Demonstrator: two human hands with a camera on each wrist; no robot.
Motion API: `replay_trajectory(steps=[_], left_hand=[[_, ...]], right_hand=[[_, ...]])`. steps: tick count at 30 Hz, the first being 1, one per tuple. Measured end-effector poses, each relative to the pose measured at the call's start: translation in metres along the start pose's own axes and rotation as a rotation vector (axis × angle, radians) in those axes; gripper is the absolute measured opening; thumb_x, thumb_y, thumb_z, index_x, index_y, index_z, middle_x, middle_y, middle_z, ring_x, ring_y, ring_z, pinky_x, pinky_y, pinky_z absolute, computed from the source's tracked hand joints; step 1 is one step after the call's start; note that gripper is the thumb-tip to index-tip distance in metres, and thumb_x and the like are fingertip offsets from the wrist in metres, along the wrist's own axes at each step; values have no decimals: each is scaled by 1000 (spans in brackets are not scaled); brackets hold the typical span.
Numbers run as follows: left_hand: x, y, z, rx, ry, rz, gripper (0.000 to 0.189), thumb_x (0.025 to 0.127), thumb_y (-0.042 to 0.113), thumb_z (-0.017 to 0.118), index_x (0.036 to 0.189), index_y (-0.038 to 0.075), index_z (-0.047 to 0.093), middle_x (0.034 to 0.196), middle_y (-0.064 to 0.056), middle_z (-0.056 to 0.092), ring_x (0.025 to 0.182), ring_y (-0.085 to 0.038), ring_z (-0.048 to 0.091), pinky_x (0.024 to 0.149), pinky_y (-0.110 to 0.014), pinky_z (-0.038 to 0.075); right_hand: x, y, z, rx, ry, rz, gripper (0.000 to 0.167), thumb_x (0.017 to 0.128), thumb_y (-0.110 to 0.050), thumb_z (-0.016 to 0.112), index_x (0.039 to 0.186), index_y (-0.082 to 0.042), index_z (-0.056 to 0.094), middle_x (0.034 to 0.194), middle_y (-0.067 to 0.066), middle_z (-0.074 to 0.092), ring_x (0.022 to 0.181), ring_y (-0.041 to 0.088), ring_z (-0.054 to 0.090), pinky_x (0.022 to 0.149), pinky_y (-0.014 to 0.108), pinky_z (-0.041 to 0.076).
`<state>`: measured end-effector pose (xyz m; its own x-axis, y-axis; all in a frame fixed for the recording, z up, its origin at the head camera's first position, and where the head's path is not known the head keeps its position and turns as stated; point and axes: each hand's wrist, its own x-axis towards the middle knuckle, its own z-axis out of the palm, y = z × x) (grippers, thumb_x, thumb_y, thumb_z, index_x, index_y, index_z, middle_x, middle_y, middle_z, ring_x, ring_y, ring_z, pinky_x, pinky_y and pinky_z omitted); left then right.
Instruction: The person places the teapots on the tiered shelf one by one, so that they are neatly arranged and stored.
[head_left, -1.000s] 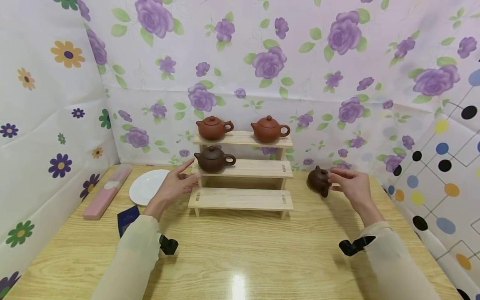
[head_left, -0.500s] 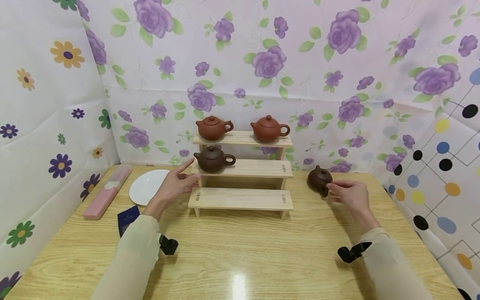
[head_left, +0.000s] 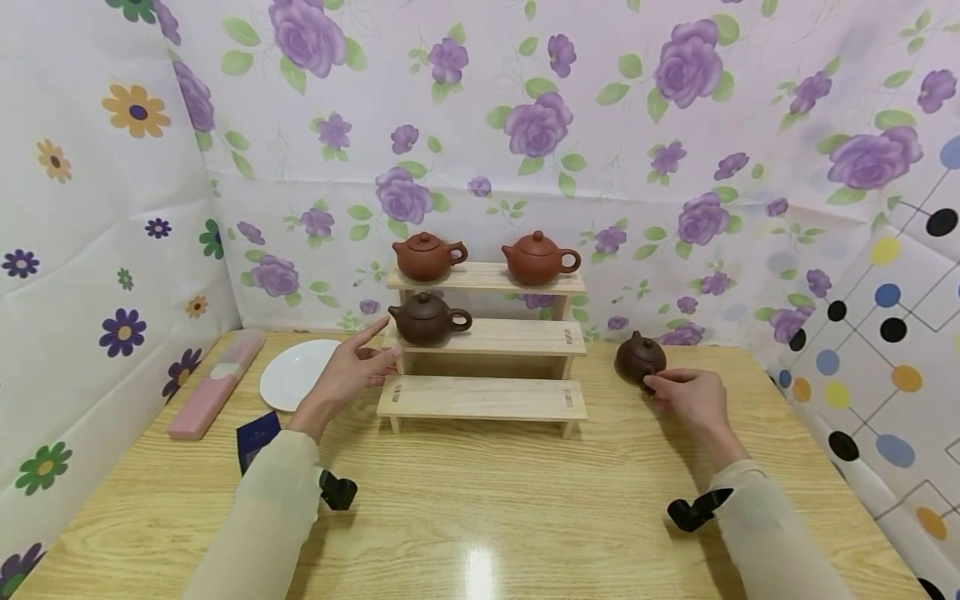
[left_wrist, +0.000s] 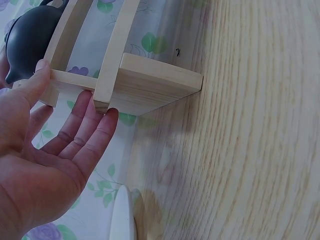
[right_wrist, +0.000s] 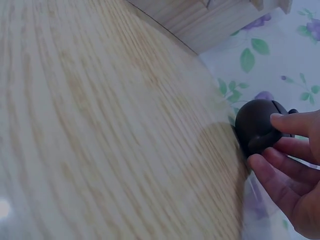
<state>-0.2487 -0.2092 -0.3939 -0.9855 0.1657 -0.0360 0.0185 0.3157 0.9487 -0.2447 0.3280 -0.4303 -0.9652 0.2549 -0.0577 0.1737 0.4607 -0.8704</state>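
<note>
A dark brown teapot point(head_left: 640, 358) sits on the table to the right of a stepped wooden stand point(head_left: 480, 397). My right hand point(head_left: 692, 404) pinches its handle side between thumb and fingers; the right wrist view shows the thumb over the teapot point(right_wrist: 256, 120) and fingers beneath. My left hand point(head_left: 347, 375) touches the stand's left end with mostly straight fingers. In the left wrist view, the left thumb and fingertips rest against the stand's rails point(left_wrist: 112, 70). Another dark teapot point(head_left: 426, 320) stands on the middle step, its spout close to my left index finger.
Two reddish-brown teapots point(head_left: 426, 257) stand on the top step. At left lie a white plate point(head_left: 288, 379), a pink case point(head_left: 213, 392) and a dark blue packet point(head_left: 257, 435). Patterned cloth walls point(head_left: 480, 125) border the back and both sides.
My right hand has moved down and left along the right teapot to its handle side and now pinches there. The teapot has hardly moved. My left hand has stayed at the stand.
</note>
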Motion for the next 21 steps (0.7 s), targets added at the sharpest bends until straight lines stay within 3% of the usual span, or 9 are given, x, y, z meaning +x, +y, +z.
replay_trajectory(steps=[7,21], left_hand=[[0,0,0,-6,-1,3,74,108,37,64,170,32,24,143,-31,59,111,-31,74,97,-41,61],[-1,0,0,-12,-10,-1,74,108,36,64,170,33,24,145,-30,59,115,-35,73,100,-44,60]], right_hand=[[-1,-2,6,-2,27,-8,46,97,-28,80,126,7,74,90,12,80,69,15,77,64,28,63],[-3,-4,13,-11,87,-29,34,99,-19,77,118,9,77,110,26,78,73,15,80,66,28,64]])
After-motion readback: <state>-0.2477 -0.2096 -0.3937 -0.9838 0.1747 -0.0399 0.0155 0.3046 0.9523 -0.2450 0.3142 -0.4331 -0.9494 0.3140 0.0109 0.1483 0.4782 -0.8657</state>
